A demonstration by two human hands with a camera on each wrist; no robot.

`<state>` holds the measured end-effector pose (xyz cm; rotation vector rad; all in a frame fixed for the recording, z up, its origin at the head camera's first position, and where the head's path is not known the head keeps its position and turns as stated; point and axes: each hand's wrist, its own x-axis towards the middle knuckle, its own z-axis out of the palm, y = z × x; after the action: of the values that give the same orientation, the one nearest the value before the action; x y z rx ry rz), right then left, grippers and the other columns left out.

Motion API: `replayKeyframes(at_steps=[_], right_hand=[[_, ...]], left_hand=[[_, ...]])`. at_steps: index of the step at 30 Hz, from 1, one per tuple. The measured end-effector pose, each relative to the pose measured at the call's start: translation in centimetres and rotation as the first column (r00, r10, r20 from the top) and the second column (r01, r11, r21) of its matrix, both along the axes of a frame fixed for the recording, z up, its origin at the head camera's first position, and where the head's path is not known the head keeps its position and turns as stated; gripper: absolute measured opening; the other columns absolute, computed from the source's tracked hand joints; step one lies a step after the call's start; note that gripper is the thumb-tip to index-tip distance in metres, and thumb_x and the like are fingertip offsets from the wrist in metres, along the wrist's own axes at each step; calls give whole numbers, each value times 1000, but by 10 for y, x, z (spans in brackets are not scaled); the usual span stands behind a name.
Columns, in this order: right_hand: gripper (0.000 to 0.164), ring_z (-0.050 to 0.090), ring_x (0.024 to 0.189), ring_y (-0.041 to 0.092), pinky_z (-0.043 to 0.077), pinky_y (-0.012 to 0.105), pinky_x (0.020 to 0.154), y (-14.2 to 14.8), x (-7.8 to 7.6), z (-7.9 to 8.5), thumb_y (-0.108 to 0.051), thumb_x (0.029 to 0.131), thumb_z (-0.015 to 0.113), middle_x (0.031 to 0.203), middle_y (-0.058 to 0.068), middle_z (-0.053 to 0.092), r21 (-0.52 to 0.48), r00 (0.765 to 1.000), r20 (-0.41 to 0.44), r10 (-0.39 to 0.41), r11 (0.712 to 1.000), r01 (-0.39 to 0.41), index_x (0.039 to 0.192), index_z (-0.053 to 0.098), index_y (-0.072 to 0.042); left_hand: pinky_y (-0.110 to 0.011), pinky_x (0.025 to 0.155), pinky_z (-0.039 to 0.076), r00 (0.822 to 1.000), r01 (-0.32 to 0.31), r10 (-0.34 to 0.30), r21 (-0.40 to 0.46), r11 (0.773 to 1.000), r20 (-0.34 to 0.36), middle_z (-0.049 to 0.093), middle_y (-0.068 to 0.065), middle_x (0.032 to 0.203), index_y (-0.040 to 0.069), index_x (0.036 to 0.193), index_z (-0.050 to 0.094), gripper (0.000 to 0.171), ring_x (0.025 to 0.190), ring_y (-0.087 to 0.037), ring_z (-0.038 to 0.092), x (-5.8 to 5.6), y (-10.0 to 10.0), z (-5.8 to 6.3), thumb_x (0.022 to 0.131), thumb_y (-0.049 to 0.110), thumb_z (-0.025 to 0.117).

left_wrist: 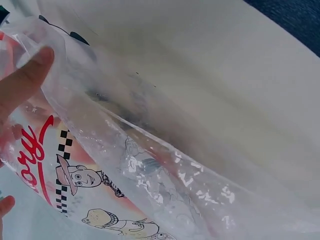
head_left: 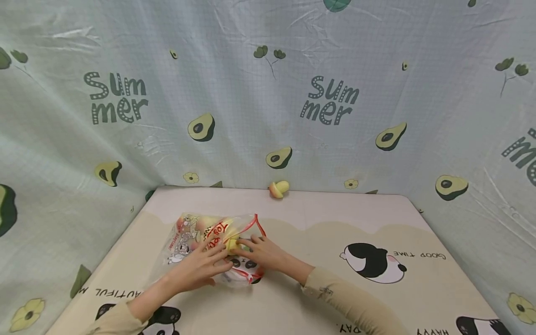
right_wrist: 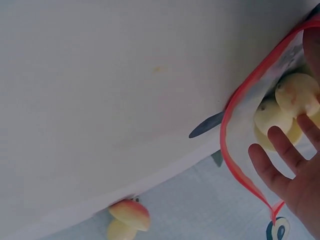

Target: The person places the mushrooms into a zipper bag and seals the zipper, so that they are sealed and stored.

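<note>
A clear plastic zip bag (head_left: 184,244) with cartoon prints and a red zip edge lies on the table, its mouth held apart towards the right. My left hand (head_left: 201,267) rests on its printed top with fingers spread; in the left wrist view the thumb (left_wrist: 37,67) touches the plastic. At the mouth, my right hand (head_left: 264,253) pinches a small yellow rounded toy (head_left: 231,244) between thumb and forefinger, the other fingers extended. More yellow toys (right_wrist: 272,117) with dark dot eyes sit inside the bag in the right wrist view. The pinching fingertips are partly hidden there.
A yellow toy with a peach-red part (head_left: 278,189) stands at the table's back edge against the curtain. The table (head_left: 310,302) wears a cream cover with panda and dog prints. A pale avocado-print curtain (head_left: 234,93) surrounds it at the back and sides.
</note>
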<state>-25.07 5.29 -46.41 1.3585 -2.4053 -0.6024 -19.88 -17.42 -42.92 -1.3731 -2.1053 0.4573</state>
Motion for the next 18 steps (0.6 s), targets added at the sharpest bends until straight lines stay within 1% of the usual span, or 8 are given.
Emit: replayKeyframes(at_steps=[3, 6, 8, 12, 14, 18], right_hand=[[82, 44, 100, 13, 45, 24, 76, -2, -1, 1, -45, 71, 69, 140, -4, 34, 17, 1000, 1, -15, 1000, 15, 139, 24, -35], [81, 44, 104, 14, 46, 25, 76, -4, -1, 1, -42, 71, 69, 141, -5, 33, 16, 1000, 15, -19, 1000, 19, 139, 24, -36], [80, 43, 105, 14, 47, 25, 76, -5, -3, 0, -40, 72, 69, 141, -5, 33, 13, 999, 25, -19, 1000, 19, 138, 24, -36], [79, 43, 105, 14, 47, 25, 75, -5, -4, 1, -38, 73, 70, 141, -6, 33, 12, 999, 29, -18, 1000, 17, 138, 25, -36], [80, 43, 104, 14, 47, 24, 74, -5, -4, 2, -37, 73, 70, 141, -6, 32, 11, 999, 29, -16, 1000, 16, 138, 25, -37], [86, 44, 99, 13, 46, 23, 74, -7, -4, 3, -45, 67, 71, 140, -6, 32, 13, 1000, 25, -4, 1000, 4, 138, 24, -37]], left_hand=[[-48, 96, 33, 999, 14, -14, 3, 1000, -41, 63, 3, 109, 29, 105, 57, 56, 107, -19, 56, -1, -1, 1, 54, 47, 75], [-46, 95, 35, 996, 34, -33, 14, 999, -77, 64, 4, 105, 28, 102, 57, 49, 106, -18, 57, -2, -1, 2, 58, 40, 75], [-46, 94, 36, 996, 39, -37, 21, 999, -86, 64, 4, 104, 26, 101, 57, 47, 105, -18, 57, -3, -1, 4, 59, 40, 75], [-47, 94, 37, 997, 28, -25, 32, 999, -72, 63, 3, 106, 25, 101, 57, 50, 106, -19, 56, -5, -1, 5, 59, 47, 73], [-48, 94, 37, 998, 23, -21, 38, 999, -54, 62, 3, 107, 26, 101, 57, 53, 106, -19, 56, -5, -2, 5, 56, 50, 72], [-49, 93, 37, 1000, 6, -6, 33, 999, -12, 62, 2, 110, 26, 104, 57, 60, 106, -20, 56, -5, -5, 3, 52, 54, 71]])
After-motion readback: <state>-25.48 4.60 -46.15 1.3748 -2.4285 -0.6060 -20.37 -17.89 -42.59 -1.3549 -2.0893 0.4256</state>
